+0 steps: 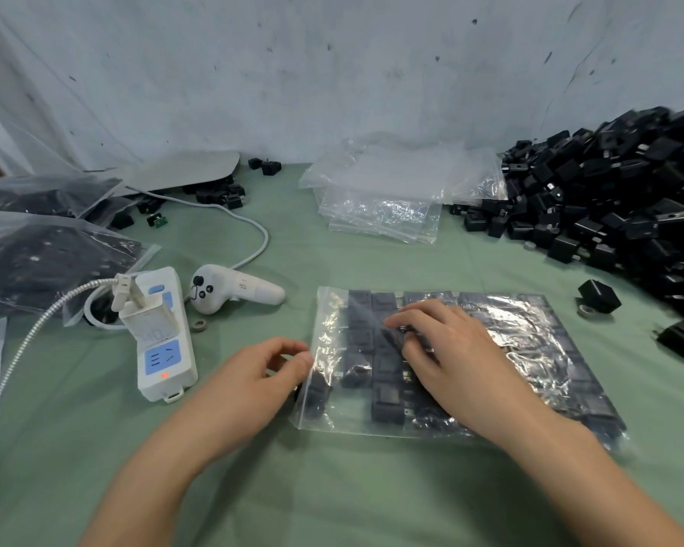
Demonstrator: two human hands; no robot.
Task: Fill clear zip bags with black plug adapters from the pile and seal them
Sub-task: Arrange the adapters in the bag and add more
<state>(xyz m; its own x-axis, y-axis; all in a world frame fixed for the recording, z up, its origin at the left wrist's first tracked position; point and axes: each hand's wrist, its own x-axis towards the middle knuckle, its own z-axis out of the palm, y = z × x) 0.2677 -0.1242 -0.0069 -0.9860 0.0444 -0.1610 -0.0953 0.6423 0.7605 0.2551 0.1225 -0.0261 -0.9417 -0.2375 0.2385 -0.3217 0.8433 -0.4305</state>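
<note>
Head view: your left hand (pixel 265 373) reaches in from the near edge of the desk (pixel 332 487), wrist low, thumb and fingers curled together and pinching the left, open-looking edge of the zip bag (pixel 530 345). Your right hand (pixel 451 349) lies palm-down on top of that bag, forearm crossing its near right corner and fingers bent with their tips pressed into the film. You cannot tell whether they merely press or nip an adapter through the plastic. The bag lies flat just right of the desk's middle, towards the near edge. Its clear, crinkled skin glints over black plug adapters (pixel 384 404) packed inside in fairly even rows. One loose adapter (pixel 599 296) sits just beyond its far right corner. The pile (pixel 609 199) of black adapters heaps up at the far right corner of the desk, and beside it, along the far edge, rests a stack of empty bags (pixel 380 199). Filled bags (pixel 48 262) lie at the left edge, with a white power strip (pixel 162 333) and a white controller (pixel 234 288) between them and your left hand.
</note>
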